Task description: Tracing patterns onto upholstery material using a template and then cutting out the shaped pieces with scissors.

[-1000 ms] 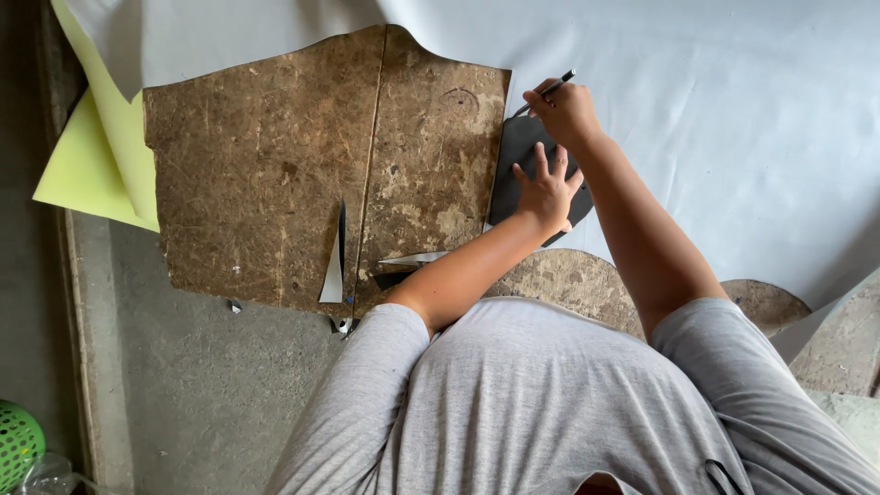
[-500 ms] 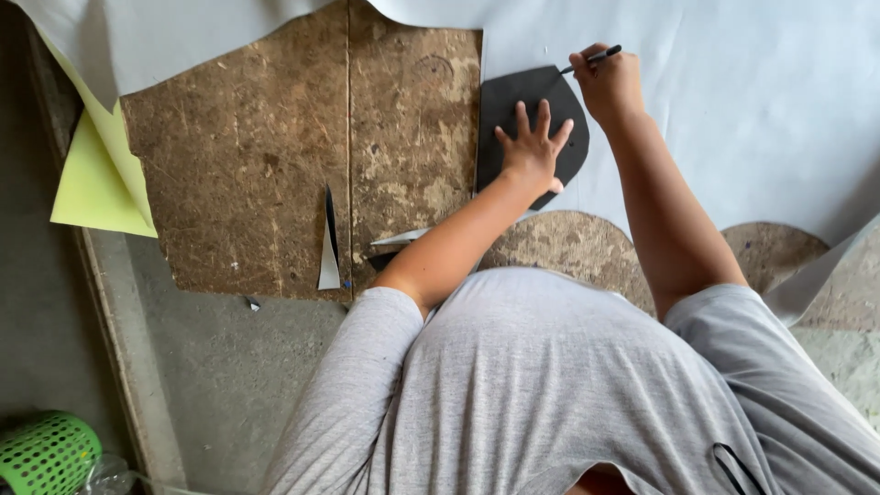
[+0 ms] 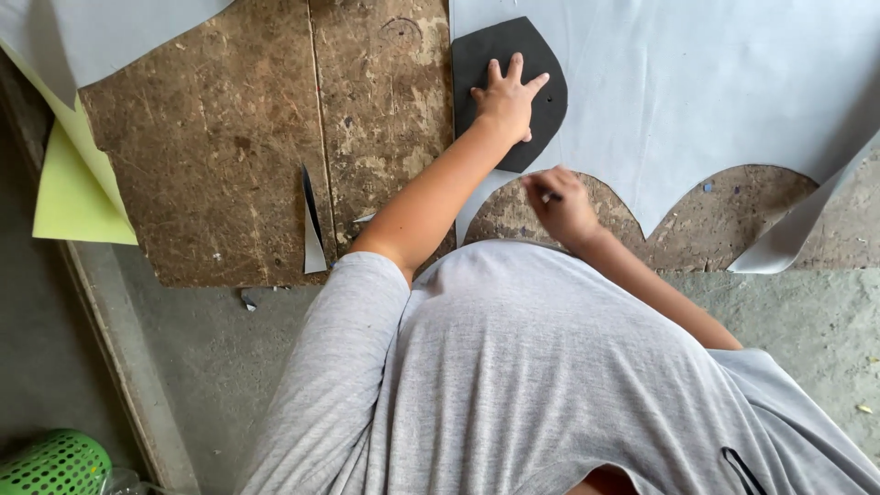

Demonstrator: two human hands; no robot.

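The left hand lay flat, fingers spread, on a dark template resting on the grey sheet. The right hand gripped a pen at the sheet's cut edge, over the worn board.

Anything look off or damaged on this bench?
Mostly wear: the brown board is heavily scratched and stained. A thin offcut sliver lies loose on it. The grey sheet has scalloped cut-outs along its near edge. The left hand presses flat on the dark template; the right hand holds a pen.
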